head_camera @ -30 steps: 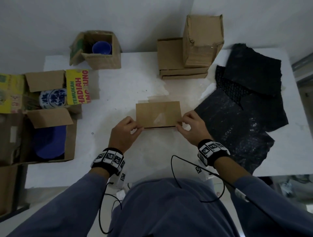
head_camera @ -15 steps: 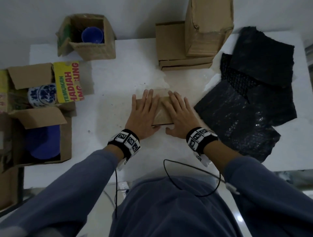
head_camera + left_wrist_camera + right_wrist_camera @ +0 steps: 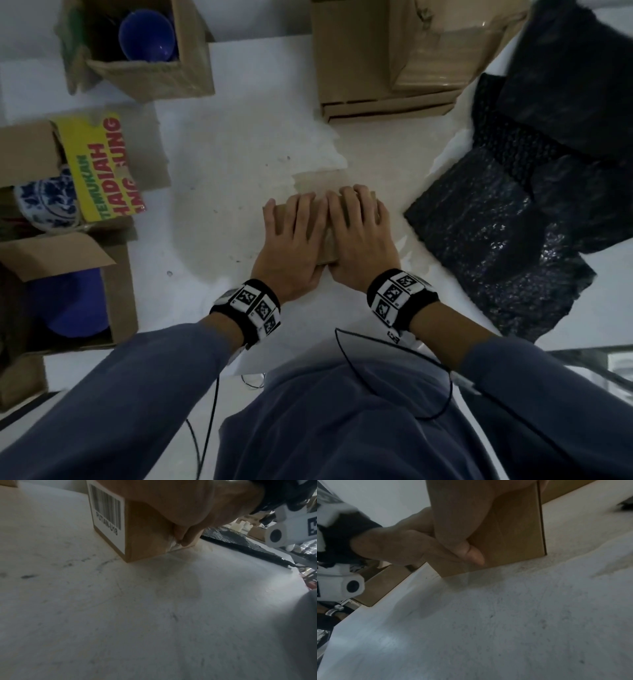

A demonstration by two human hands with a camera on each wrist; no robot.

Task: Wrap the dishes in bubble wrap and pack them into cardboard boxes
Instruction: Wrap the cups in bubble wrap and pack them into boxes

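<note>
A small closed brown cardboard box [image 3: 328,245] stands in the middle of the white table [image 3: 233,147]. My left hand [image 3: 294,236] and right hand [image 3: 359,229] lie side by side, flat on its top, fingers stretched toward the far edge. In the left wrist view the box [image 3: 142,545] carries a white barcode label [image 3: 107,512] on its end. In the right wrist view a thumb [image 3: 471,553] presses against the near side of the box [image 3: 513,538]. What the box holds is hidden.
Black bubble wrap sheets [image 3: 496,236] lie at the right. Closed and flattened boxes [image 3: 387,58] are stacked at the back. Open boxes on the left hold a blue bowl [image 3: 147,34], a blue-and-white patterned dish [image 3: 44,202] and a blue dish [image 3: 68,301].
A second ago my hands held the box by its near corners. They have since moved onto its top and now lie flat there, close together.
</note>
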